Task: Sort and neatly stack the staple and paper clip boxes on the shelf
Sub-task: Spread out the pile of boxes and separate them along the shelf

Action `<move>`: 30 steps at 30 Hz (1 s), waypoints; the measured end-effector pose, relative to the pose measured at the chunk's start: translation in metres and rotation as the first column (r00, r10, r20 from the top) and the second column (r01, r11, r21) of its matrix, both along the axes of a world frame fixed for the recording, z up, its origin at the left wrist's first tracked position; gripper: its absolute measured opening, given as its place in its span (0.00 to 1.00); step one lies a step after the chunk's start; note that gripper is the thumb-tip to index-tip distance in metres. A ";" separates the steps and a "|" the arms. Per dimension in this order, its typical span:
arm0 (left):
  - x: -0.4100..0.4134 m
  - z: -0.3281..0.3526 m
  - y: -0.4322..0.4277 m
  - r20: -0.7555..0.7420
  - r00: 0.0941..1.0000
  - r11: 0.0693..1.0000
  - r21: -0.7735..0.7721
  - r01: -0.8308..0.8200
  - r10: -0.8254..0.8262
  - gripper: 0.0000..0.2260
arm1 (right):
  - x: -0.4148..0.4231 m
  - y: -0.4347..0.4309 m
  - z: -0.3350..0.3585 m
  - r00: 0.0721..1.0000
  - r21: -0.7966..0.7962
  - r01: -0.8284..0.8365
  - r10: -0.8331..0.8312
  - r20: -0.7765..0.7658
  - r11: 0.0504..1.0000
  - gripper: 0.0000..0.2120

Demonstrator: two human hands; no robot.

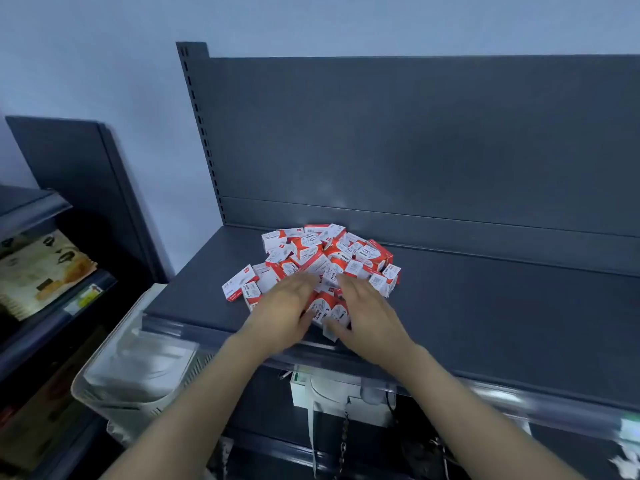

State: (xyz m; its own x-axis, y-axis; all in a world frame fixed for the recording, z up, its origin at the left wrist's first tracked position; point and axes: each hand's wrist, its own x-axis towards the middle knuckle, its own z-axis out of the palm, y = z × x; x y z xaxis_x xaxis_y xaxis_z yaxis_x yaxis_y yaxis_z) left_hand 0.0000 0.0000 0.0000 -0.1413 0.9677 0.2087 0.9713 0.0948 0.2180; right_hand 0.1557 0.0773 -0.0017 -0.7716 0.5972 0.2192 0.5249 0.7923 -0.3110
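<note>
Boxes: small, red-and-white, printed, heaped in loose pile on left half of shelf, reaching from near back panel to front edge. No common heading: long axes lay every way, some boxes flat, others tipped on edge. Left hand and right hand lay side by side on pile's near side, palms down, fingers straight and close together, gripping nothing; both blurred.

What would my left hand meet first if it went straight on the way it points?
The left hand would meet the heap of red-and-white boxes just ahead; through the blur, it may already touch them.
</note>
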 end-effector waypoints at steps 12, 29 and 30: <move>-0.001 -0.005 0.020 -0.079 0.977 0.943 -0.287 0.169 -0.199 0.36 | -0.009 -0.001 -0.032 0.998 0.199 -0.054 0.046 0.043 0.978 0.28; -0.004 0.008 0.036 -0.047 0.995 0.984 -0.160 0.079 -0.087 0.22 | 0.004 0.015 -0.026 0.974 0.218 -0.226 0.215 0.074 0.949 0.13; -0.005 0.011 0.035 -0.031 0.998 0.985 -0.163 0.054 -0.060 0.21 | 0.005 0.015 -0.022 0.978 0.158 -0.210 0.205 0.045 0.965 0.11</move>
